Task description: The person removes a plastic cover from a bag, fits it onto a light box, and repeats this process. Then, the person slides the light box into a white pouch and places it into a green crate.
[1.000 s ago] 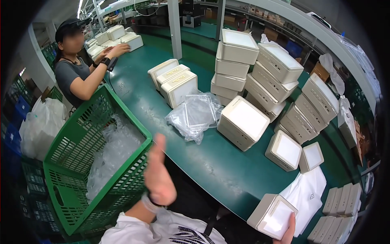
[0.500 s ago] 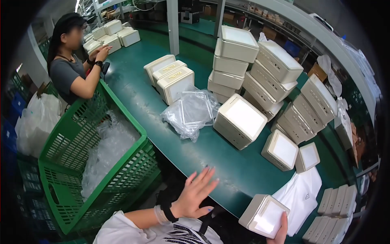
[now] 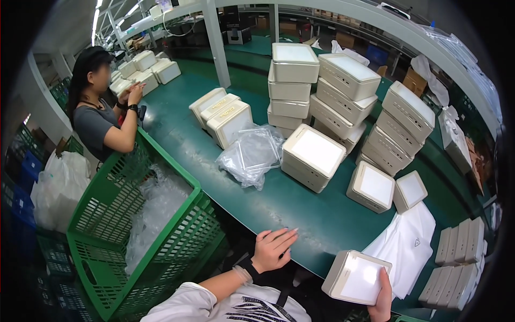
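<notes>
My right hand [image 3: 383,298] grips the right edge of a small cream box [image 3: 333,275] with a glossy white top panel, tilted up at the table's front edge. To its left, my left hand [image 3: 273,250] hovers at the same edge with fingers stretched out and holds nothing. Right behind the held box lies a white bag [image 3: 410,244] with a small triangular mark. Two more cream boxes, one larger [image 3: 371,188] and one smaller [image 3: 411,190], stand just beyond the bag.
Stacks of cream boxes [image 3: 292,72] rise at the back right. Clear plastic wrap [image 3: 252,155] lies mid-table beside a single box [image 3: 313,155]. A green crate [image 3: 161,252] with plastic film stands at left, near a co-worker [image 3: 104,118]. More boxes [image 3: 453,252] are lined up far right.
My left hand has moved right, toward the held box, its fingers swinging to point right. The right hand still holds the box. The whole view has shifted slightly.
</notes>
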The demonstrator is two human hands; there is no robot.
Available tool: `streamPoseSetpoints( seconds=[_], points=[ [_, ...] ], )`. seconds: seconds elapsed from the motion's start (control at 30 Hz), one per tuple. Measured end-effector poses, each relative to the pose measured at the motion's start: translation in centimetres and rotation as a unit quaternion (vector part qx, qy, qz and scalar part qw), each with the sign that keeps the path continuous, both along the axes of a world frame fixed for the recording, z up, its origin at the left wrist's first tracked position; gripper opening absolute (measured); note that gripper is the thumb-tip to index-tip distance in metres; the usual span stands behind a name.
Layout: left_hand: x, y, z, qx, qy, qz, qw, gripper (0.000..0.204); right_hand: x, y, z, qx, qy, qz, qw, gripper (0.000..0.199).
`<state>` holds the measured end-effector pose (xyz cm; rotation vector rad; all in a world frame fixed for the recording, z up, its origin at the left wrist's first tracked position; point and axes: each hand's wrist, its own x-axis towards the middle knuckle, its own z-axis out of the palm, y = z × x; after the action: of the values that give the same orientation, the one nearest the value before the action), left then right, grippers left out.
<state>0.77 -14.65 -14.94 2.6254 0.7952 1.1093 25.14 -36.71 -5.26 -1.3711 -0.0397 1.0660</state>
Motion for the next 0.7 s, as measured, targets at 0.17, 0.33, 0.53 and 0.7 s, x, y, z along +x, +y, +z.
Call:
streamPoseSetpoints(
  seconds=[0.17,0.33,0.53,0.7],
  points=[
    [-0.5,0.1,-0.5,-0.004,-0.013,-0.001,1.000,0.042,-1.1,0.5,1.0,-0.030,-0.013,-0.018,0.999,0.050],
    [-2.1,0.0,1.3,-0.119,-0.097,-0.024,0.988,0.044,-1.5,0.8,2.4,-0.065,-0.008,-0.009,0.998,0.052],
    [-3.4,1.7,4.7,-0.184,-0.280,0.028,0.942,0.043,-2.2,1.3,3.1,-0.036,0.010,-0.029,0.999,0.053],
    [3.3,-1.0,7.5,-0.274,-0.035,-0.322,0.906,0.042,-2.3,0.9,3.5,-0.059,0.007,-0.073,0.996,0.055]
  ],
)
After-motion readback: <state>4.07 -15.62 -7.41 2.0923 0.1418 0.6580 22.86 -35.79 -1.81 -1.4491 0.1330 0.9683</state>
